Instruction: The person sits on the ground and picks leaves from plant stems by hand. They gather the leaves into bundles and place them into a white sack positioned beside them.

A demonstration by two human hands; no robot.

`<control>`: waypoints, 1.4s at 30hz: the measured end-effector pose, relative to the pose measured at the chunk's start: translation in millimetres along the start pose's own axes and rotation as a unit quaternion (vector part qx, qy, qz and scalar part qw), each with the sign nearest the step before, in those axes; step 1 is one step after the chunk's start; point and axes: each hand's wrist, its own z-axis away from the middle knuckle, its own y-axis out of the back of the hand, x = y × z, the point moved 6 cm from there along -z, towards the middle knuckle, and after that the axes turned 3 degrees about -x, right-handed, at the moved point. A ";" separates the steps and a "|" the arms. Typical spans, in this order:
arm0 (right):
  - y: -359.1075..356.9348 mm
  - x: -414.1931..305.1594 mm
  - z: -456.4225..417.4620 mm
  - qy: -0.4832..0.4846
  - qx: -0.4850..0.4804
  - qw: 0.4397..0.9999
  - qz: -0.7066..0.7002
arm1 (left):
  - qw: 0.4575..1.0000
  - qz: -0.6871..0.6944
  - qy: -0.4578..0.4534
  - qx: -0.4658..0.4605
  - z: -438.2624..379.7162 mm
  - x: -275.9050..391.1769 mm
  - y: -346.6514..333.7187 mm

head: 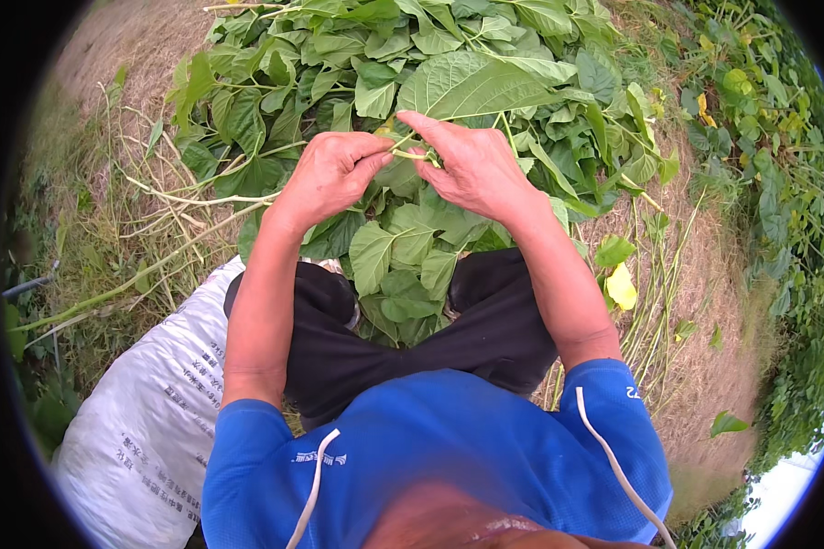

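Between thumb and fingers, my left hand (340, 171) pinches a thin green stem (404, 145). Close by on the right, my right hand (477, 165) has its thumb and fingers around the same stem area, by the base of a large green leaf (474, 86). Whether its fingertips press on the stem or the leaf stalk is partly hidden. Beneath and beyond both hands spreads a big pile of leafy green cuttings (378, 41). More leaves (405, 240) hang or lie between my knees.
A white woven sack (144, 425) bearing writing lies at my left side. Long bare stems (158, 250) are strewn at the left, and others (659, 274) lie on dry grass at the right. A yellow leaf (621, 285) is near them. Dense green plants (776, 137) line the right edge.
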 end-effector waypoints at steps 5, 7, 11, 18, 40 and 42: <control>-17.5 19.9 7.3 -0.043 -0.033 0.997 0.052 | 0.999 0.002 -0.039 0.006 -2.4 -1.6 -11.9; -19.1 18.8 7.7 -0.060 -0.035 0.996 0.057 | 0.999 -0.015 -0.018 -0.024 -3.1 -11.0 -17.7; -29.4 11.4 5.4 -0.061 -0.052 0.994 0.071 | 0.998 -0.008 0.057 0.037 -3.6 -14.9 -21.0; -48.0 -64.1 20.0 0.074 -0.145 0.975 -0.154 | 0.944 -0.145 0.206 0.213 -8.8 -73.4 29.5; -93.3 -37.3 7.3 -0.157 -0.213 0.933 -0.242 | 0.705 0.673 -0.019 0.222 7.3 -4.3 26.7; -105.9 -31.5 14.6 -0.146 -0.237 0.923 -0.267 | 0.670 0.708 -0.043 0.219 12.0 -15.6 35.8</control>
